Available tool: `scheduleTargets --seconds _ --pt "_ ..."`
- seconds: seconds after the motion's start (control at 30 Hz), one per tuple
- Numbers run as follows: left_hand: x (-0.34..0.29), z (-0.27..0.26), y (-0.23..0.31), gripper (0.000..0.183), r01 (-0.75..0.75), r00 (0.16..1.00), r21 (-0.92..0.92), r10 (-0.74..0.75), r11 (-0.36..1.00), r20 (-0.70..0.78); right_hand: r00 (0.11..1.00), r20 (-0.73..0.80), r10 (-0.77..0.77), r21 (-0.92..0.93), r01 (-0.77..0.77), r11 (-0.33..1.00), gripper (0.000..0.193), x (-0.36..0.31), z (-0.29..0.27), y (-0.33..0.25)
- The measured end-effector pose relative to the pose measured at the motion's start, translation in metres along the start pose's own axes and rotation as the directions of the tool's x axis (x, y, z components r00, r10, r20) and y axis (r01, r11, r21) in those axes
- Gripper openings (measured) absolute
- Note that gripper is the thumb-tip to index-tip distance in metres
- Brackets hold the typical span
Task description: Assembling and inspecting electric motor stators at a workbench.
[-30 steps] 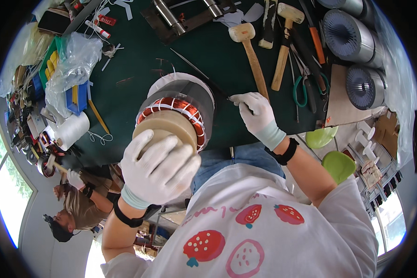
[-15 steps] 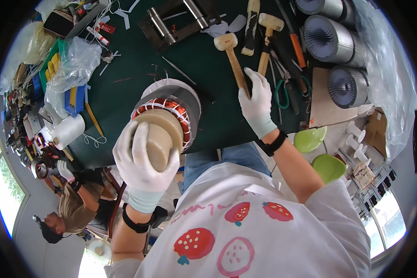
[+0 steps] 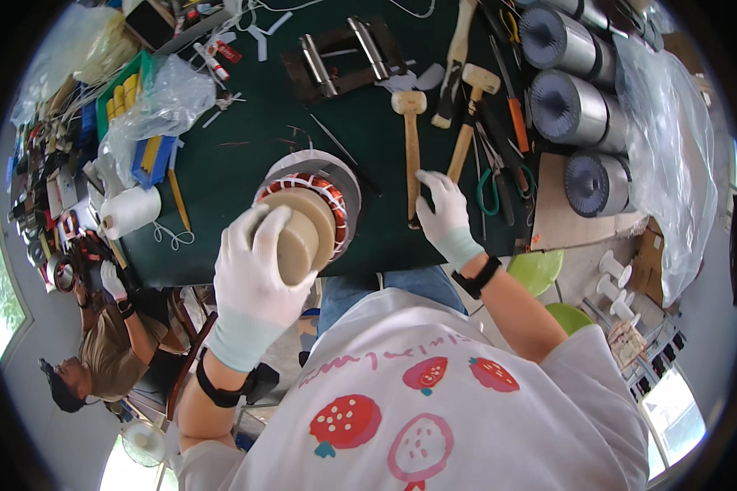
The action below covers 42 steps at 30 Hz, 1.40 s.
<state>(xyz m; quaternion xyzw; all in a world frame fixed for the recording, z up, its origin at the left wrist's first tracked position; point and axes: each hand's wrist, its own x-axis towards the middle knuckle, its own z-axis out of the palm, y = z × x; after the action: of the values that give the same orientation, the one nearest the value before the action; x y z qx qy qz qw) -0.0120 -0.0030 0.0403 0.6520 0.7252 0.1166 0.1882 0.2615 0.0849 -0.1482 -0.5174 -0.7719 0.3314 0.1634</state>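
My left hand (image 3: 262,274), in a white glove, grips a cream stepped round plug (image 3: 299,245). The plug sits against the end of a grey motor stator (image 3: 352,204), whose copper winding (image 3: 334,194) is laced with white cord. Part of the plug is hidden under my fingers. On the dark green table lies a wooden-handled mallet (image 3: 412,159) with a pale head. Beside the lower end of its handle is my gloved right hand (image 3: 446,211), fingers apart and curved, the fingertips close to the handle and not wrapped round it.
A second mallet (image 3: 471,114), green-handled scissors (image 3: 489,192) and other tools lie to the right. Several slotted metal cores (image 3: 569,106) stand beyond them. A metal fixture with two rods (image 3: 319,65) is at the back. Left are a thread spool (image 3: 131,211) and a seated person (image 3: 110,352).
The mallet's handle has swung left, and my right hand's fingers have come off it. My left hand stays on the plug. The whole view has shifted slightly.
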Motion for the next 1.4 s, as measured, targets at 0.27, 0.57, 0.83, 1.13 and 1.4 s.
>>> scheduleTargets --seconds 0.27,0.57,0.83,1.13,1.4 --pt "-0.076 -0.086 -0.038 0.079 0.446 0.708 -0.433 -0.604 0.784 -0.366 0.978 0.146 0.151 0.0 -0.152 0.988 0.035 -0.045 -0.038 0.036" --pt "-0.087 0.017 -0.149 0.074 0.533 0.802 0.014 -0.499 0.846 -0.328 0.94 0.317 0.129 0.043 -0.15 0.988 0.033 -0.016 -0.036 -0.009" --pt "-0.094 0.053 -0.245 0.081 0.527 0.79 0.112 -0.436 0.843 -0.431 0.922 0.356 0.153 -0.013 -0.159 0.987 0.033 -0.009 -0.015 0.007" --pt "-0.035 0.029 -0.186 0.058 0.341 0.818 -0.029 -0.311 0.94 -0.483 0.943 -0.02 0.333 -0.096 -0.333 0.938 0.049 0.013 -0.019 0.035" --pt "0.001 0.091 -0.061 0.049 0.239 0.904 -0.277 -0.318 0.931 -0.288 0.869 -0.296 0.396 -0.305 -0.479 0.823 0.062 -0.001 -0.034 0.073"
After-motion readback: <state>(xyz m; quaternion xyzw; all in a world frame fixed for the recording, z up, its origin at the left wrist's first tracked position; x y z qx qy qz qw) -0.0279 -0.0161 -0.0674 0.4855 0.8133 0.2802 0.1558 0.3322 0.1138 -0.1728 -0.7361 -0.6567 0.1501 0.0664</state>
